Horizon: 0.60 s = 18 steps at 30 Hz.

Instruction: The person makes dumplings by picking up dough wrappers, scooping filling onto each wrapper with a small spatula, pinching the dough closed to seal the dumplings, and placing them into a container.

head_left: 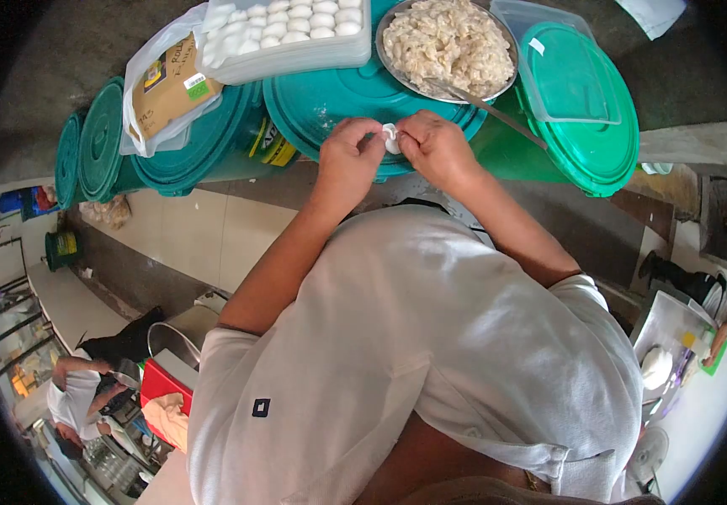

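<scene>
Above a teal bucket lid (309, 99), my left hand (352, 153) and my right hand (439, 150) pinch a small piece of white dough (391, 140) between their fingertips. Its far side is partly covered by the fingers. Just beyond my right hand, a metal bowl (381, 61) holds a heap of pale, moist shredded filling (449, 46). A long flat metal utensil (506, 121) rests in the filling and sticks out over the rim. Beyond my left hand, a translucent plastic container (313, 61) carries rows of white dough balls (296, 23).
A brown package in a plastic bag (170, 84) lies at the left on more teal lids (101, 139). A clear lid (570, 71) sits on a green bucket lid (607, 139) at the right. Other people (77, 391) (725, 316) are in the background on both sides.
</scene>
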Each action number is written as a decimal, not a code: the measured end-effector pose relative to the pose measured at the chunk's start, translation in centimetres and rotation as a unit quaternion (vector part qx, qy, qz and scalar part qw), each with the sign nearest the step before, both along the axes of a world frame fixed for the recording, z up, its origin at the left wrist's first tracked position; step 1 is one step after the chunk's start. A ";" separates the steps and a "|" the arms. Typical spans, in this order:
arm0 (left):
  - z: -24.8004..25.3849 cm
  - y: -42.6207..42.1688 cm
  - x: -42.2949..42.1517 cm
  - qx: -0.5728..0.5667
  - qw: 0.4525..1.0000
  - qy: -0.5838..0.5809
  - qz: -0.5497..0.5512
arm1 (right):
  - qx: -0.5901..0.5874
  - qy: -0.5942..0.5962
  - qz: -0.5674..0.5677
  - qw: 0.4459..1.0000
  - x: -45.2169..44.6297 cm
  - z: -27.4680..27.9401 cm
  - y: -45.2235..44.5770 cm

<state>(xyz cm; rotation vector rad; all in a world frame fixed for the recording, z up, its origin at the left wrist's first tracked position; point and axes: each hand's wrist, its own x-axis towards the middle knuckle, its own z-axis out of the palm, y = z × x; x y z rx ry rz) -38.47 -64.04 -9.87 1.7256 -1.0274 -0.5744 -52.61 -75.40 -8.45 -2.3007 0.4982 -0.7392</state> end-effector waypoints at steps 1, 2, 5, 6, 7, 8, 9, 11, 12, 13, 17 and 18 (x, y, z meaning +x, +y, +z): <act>0.3 0.0 0.0 -0.004 1.000 -0.024 -0.012 | -0.020 0.017 0.009 1.000 0.0 -0.1 -0.1; 0.4 0.0 0.0 -0.008 0.999 -0.049 -0.023 | -0.039 0.035 0.019 0.998 -0.1 -0.2 -0.1; 0.5 0.0 -0.1 -0.030 0.995 -0.087 -0.029 | -0.013 0.024 0.021 0.999 -0.1 0.5 0.3; 0.7 -0.1 -0.2 -0.030 0.995 -0.088 -0.030 | -0.014 0.023 0.021 0.999 -0.1 1.2 0.6; 1.1 0.0 -0.3 -0.018 0.997 -0.070 -0.029 | 0.030 0.015 0.000 0.999 -0.1 2.1 0.9; 1.3 0.0 -0.4 -0.004 0.998 -0.053 -0.029 | 0.073 0.007 -0.021 0.997 -0.1 2.5 1.1; 1.4 0.0 -0.5 -0.003 0.998 -0.052 -0.031 | 0.074 0.008 -0.022 0.997 -0.2 2.2 0.9; 1.5 -0.1 -0.7 0.010 0.999 -0.036 -0.030 | -0.005 0.012 0.023 1.000 -0.4 1.1 0.1; 1.3 -0.1 -0.9 0.009 0.999 -0.037 -0.030 | -0.005 0.012 0.023 1.000 -0.4 0.8 0.0; 0.9 0.0 -1.1 0.018 1.000 0.011 -0.013 | -0.001 0.002 0.010 1.000 -0.3 0.6 0.0; 1.5 0.0 -1.1 0.016 0.999 -0.006 -0.027 | -0.018 0.007 0.000 1.000 -0.4 0.5 0.0; 1.4 0.0 -1.0 0.016 0.999 -0.007 -0.028 | -0.018 0.006 0.000 1.000 -0.4 0.6 0.0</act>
